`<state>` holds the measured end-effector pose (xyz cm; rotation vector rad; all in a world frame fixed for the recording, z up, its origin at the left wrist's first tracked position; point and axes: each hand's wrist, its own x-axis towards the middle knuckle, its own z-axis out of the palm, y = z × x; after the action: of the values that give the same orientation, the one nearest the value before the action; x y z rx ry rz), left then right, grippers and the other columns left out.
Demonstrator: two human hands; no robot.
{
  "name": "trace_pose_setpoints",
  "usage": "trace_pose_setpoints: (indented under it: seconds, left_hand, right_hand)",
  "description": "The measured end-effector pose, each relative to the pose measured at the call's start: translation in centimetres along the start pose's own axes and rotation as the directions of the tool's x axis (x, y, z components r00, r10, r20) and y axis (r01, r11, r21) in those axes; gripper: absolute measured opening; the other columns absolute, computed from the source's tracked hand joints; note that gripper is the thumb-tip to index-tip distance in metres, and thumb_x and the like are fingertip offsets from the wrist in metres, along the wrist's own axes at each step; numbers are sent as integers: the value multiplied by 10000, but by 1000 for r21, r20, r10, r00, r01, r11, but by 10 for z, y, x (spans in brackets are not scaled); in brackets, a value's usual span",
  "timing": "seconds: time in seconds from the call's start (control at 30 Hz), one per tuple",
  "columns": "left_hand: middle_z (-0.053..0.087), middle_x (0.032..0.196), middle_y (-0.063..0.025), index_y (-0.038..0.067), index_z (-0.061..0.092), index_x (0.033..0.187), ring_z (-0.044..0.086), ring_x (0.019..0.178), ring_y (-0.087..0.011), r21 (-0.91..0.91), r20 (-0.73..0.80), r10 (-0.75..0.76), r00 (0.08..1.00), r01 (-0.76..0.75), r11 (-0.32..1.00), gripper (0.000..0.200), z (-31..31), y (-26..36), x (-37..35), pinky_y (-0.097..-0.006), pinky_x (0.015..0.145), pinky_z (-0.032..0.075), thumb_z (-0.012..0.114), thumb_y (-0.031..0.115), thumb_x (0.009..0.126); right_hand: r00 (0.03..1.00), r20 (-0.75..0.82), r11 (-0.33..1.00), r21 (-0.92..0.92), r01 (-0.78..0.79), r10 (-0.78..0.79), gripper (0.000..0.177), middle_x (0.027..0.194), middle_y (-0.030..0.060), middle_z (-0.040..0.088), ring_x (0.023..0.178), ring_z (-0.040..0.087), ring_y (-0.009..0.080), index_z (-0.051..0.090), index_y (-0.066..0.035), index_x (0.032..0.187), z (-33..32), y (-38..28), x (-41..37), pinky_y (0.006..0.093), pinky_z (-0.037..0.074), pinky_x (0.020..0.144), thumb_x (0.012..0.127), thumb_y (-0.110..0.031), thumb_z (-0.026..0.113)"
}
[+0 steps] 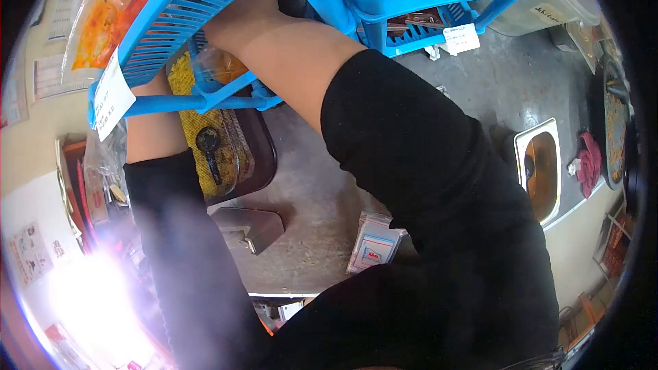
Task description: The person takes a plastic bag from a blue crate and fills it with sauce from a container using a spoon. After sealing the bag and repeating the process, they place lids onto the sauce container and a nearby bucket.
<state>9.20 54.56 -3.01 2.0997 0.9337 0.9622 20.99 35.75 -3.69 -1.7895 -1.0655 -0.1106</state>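
Both of my arms, in black sleeves, reach up to a blue plastic rack (164, 20) of slatted baskets. My right hand (240, 17) is inside or behind the left basket; its fingers are hidden by the slats. My left forearm (157, 130) passes up behind the basket's lower bar, and the left hand itself is out of sight. Beside the basket hangs a clear bag with orange-red food (110, 24). Near my right wrist lies a clear bag with brownish-orange contents (223, 65). White labels, such as this paper label (115, 99), are stuck on the rack.
Beneath the rack sits a dark tub with yellow bits and a black spoon (208, 145). A metal container of brown liquid (541, 171) and a maroon cloth (588, 164) lie right. Small plastic packets (375, 241) rest near the counter's front edge. A clear bin (545, 10) stands back right.
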Motion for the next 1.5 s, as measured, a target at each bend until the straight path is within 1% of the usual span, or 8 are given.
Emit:
trace_pose_setpoints:
  seconds: [0.67, 0.87, 0.93, 1.0, 1.07, 1.13, 1.27, 1.5]
  left_hand:
    - [705, 832, -75, -10, 676, 1056, 658, 782, -140, 71, 19, 78, 997, -79, 994, 207, -37, 17, -12, -291, 735, 510, 603, 134, 928]
    - [705, 831, -74, -11, 677, 1054, 657, 782, -136, 76, 74, 290, 954, -296, 952, 207, -61, 21, -58, -288, 734, 510, 604, 136, 928]
    - [705, 830, -74, -11, 677, 1054, 657, 783, -135, 200, 176, 146, 973, -180, 963, 207, -82, 42, -87, -287, 734, 509, 605, 136, 928]
    - [708, 829, -53, -10, 703, 1003, 638, 773, -101, 481, 266, -243, 933, 90, 872, 206, -107, 99, -125, -264, 728, 495, 645, 167, 915]
    - [700, 802, -32, -1, 722, 938, 617, 729, -95, 416, 216, -204, 955, 99, 904, 172, -118, 129, -168, -253, 686, 482, 689, 160, 885]
    - [693, 787, -37, 2, 723, 939, 606, 706, -91, 326, 191, -223, 956, 152, 933, 133, -132, 148, -209, -244, 670, 476, 695, 116, 874]
    - [672, 763, -41, 11, 720, 922, 602, 699, -89, 33, 228, -237, 944, 236, 971, 91, -133, 188, -313, -228, 652, 469, 707, 29, 834]
    - [612, 1102, -133, 66, 615, 1193, 614, 982, -292, 167, 505, -43, 862, -48, 985, 423, -16, 206, -476, -349, 844, 493, 731, 106, 788]
  right_hand:
    - [995, -3, 993, -57, 99, -100, 273, 1143, 135, 669, 1080, 620, 327, 706, -137, 1064, -13, -7, -1, 444, 476, 942, 896, -309, 577]
    - [934, 299, 899, -325, 294, -197, 312, 1109, 136, 667, 1069, 612, 320, 703, -88, 1064, -57, -45, -42, 472, 426, 980, 861, -284, 570]
    - [950, 143, 798, -516, 310, -277, 313, 1116, 128, 653, 1048, 610, 317, 683, -78, 1087, -69, -62, -83, 464, 421, 978, 835, -218, 561]
    - [911, 105, 810, -427, 403, -398, 258, 1073, 77, 649, 1008, 616, 278, 666, -93, 1045, -112, -83, -114, 410, 452, 892, 825, -170, 556]
    - [911, 227, 939, 90, 333, -345, 158, 981, 35, 641, 943, 622, 236, 659, -122, 938, -157, -88, -152, 365, 454, 784, 794, -127, 593]
    - [924, 220, 945, 162, 283, -314, 118, 871, 16, 622, 853, 627, 220, 651, -145, 859, -190, -73, -192, 358, 442, 714, 756, -88, 644]
    - [899, 423, 993, 79, 84, -110, 123, 798, 62, 650, 794, 633, 282, 667, -101, 832, -225, -6, -286, 399, 476, 719, 733, -30, 680]
    - [927, 356, 987, -146, -69, 117, 121, 824, 129, 660, 786, 632, 342, 699, -63, 859, -296, 59, -369, 412, 512, 728, 787, 1, 626]
